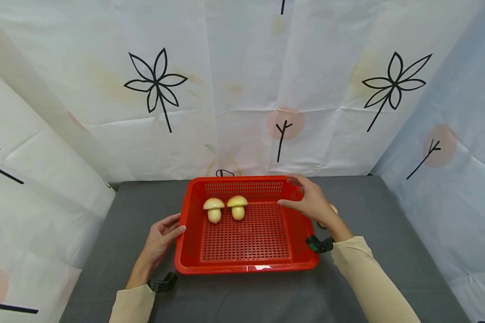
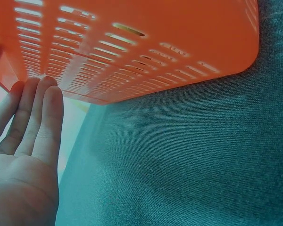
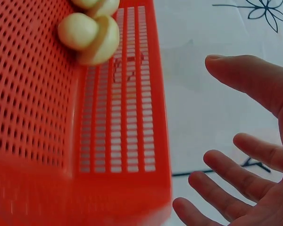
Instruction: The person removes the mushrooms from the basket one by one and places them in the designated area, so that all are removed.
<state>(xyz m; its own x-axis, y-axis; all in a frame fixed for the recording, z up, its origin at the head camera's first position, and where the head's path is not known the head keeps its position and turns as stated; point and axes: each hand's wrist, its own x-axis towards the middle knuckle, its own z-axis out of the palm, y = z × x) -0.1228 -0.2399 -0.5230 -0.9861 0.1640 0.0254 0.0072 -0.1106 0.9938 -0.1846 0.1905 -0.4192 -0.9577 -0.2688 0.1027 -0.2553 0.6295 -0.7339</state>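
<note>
A red plastic basket point(image 1: 246, 269) with slotted walls stands on the grey cloth. Two pale yellow toy mushrooms point(image 1: 214, 211) lie side by side in its left half, toward the back. My left hand point(image 1: 161, 237) is at the basket's left side, thumb at the rim; in the left wrist view its straight fingers point(image 2: 51, 117) reach up against the outer wall. Over the basket's right back corner my right hand point(image 1: 309, 197) is spread, thumb and fingers apart with nothing between them. The right wrist view shows this hand beside the rim, with the mushrooms point(image 3: 87, 35) beyond.
To the right of the basket, a small pale object point(image 1: 333, 209) is mostly hidden behind my right forearm. A white curtain point(image 1: 242, 89) with black flower drawings closes off the back, and similar cloth hangs at both sides. The grey tablecloth point(image 1: 242, 300) extends around the basket.
</note>
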